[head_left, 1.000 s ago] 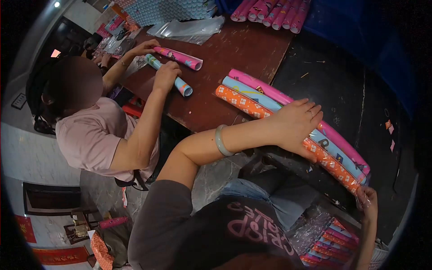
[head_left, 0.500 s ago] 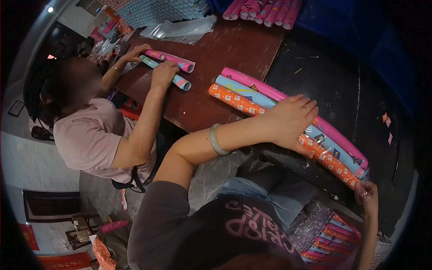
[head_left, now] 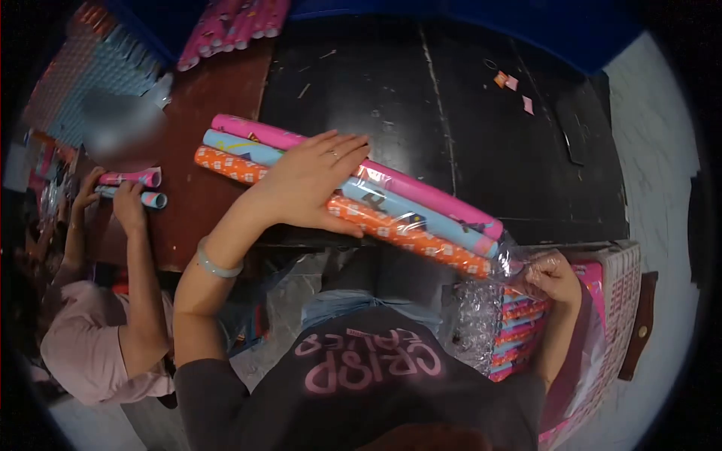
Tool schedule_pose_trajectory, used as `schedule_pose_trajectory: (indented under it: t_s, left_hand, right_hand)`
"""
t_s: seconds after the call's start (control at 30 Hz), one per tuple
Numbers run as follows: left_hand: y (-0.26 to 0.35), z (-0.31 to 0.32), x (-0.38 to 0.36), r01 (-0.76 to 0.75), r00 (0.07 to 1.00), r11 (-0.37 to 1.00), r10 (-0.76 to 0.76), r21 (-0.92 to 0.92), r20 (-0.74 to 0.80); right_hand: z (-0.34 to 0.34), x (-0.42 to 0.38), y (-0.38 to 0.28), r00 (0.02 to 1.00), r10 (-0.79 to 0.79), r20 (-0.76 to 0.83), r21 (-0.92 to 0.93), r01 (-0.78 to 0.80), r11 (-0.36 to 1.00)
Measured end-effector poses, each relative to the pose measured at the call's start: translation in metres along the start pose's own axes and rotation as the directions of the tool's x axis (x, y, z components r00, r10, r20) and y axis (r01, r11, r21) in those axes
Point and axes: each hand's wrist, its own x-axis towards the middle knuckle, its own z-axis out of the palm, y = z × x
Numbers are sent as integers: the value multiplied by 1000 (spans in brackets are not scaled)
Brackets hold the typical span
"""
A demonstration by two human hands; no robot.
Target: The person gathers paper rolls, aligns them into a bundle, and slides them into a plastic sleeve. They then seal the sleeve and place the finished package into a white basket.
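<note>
Three rolls of wrapping paper lie side by side at a slant: a pink roll, a light blue roll and an orange roll with a white pattern. My left hand is laid across all three, its thumb by the orange roll and its fingers over the pink one. Clear plastic film covers their right end and bunches up there. My right hand is closed on that loose film just past the roll ends.
Below my right hand, a box stands beside several packed rolls. At left, a co-worker's hands hold two rolls. More pink rolls lie at the back. Paper scraps dot the black table.
The view has swung to the right, so the rolls and co-worker appear farther left. My left hand stays on the rolls; my right hand still grips the film at their end.
</note>
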Motion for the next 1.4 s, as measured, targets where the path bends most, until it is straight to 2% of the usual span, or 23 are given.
schedule_pose_trajectory:
  t_s: [0.07, 0.17, 0.23, 0.27, 0.33, 0.37, 0.5, 0.57, 0.6, 0.67, 0.73, 0.8, 0.87, 0.9, 0.93, 1.0, 1.03, 1.1, 1.13, 1.23, 1.3, 1.33, 1.4]
  left_hand:
    - [1, -1, -3, -43, 999, 999, 44, -24, 30]
    - [0, -2, 4, -22, 999, 1000, 22, -11, 30]
    - [4, -2, 6, -30, 998, 1000, 30, 4, 51]
    - [3, -3, 6, -18, 998, 1000, 16, 21, 68]
    - [2, -5, 6, -17, 989, 999, 12, 33, 147]
    - [2, -6, 7, -25, 992, 999, 21, 36, 121]
    - [7, -5, 8, -35, 994, 998, 30, 47, 106]
    - [8, -5, 9, -33, 994, 998, 28, 48, 109]
    - [10, -6, 11, -36, 993, 999, 32, 37, 117]
    - [12, -9, 11, -50, 989, 998, 46, 28, 144]
    - [12, -8, 14, -55, 987, 998, 49, 32, 156]
    - [11, -7, 13, -55, 982, 998, 49, 29, 183]
    - [10, -9, 13, -55, 977, 998, 48, 30, 207]
    - [11, -9, 13, -62, 976, 998, 55, 25, 209]
    - [11, -10, 13, -67, 976, 998, 62, 18, 208]
    - [8, -8, 13, -88, 975, 996, 82, 18, 206]
    - [8, -8, 12, -98, 974, 995, 94, 9, 206]
    - [11, -11, 14, -97, 975, 995, 91, 16, 201]
    - [14, -12, 13, -86, 977, 996, 80, 21, 196]
    - [38, -23, -1, -22, 998, 969, 7, 245, 61]
    - [64, -20, -37, 44, 996, 971, -61, -236, -64]
    - [72, -12, -56, 3, 994, 842, -63, -540, -93]
    - [95, 23, -78, 282, 955, 132, -134, -950, 265]
  right_hand:
    - [6, -46, 34, 991, -127, -44, 126, 131, 983]
    - [9, -102, 85, 866, -148, -477, 331, 333, 883]
    - [5, -98, 71, 826, -245, -507, 154, 367, 917]
    - [12, -90, 57, 839, -185, -511, 14, 223, 975]
    - [26, -55, 33, 791, -333, -513, -301, 198, 933]
    - [35, -36, 41, 767, -312, -561, -109, 305, 946]
    - [46, -39, 70, 701, -144, -699, 90, 285, 954]
    - [34, -58, 84, 801, -113, -588, 278, 332, 901]
    - [21, -66, 95, 838, -211, -503, 178, 340, 924]
    - [-10, -77, 115, 698, -278, -661, 141, 478, 867]
    - [-22, -65, 72, 576, -286, -766, -112, 318, 941]
    - [2, -23, 8, 709, -367, -602, -103, 387, 916]
    - [-5, -1, -32, 977, -76, -201, -512, -39, 858]
    - [-3, 14, -34, 995, 63, -79, -616, -99, 781]
    - [-1, 26, -30, 995, 56, -87, -611, -98, 785]
    - [3, 48, -10, 859, 384, 337, -404, -237, 883]
    - [10, 51, 6, 861, 382, 336, -400, -236, 885]
    - [25, 49, 26, 797, 287, 532, 4, -342, 940]
    - [28, 47, 26, 747, 346, 568, 49, -450, 892]
    - [31, 43, 18, 780, 321, 537, -26, -365, 931]
    - [38, 29, 17, 819, 294, 492, -27, -324, 946]
    - [43, 22, 17, 850, 268, 453, -38, -282, 959]
    - [53, 10, 25, 855, 265, 446, -44, -275, 960]
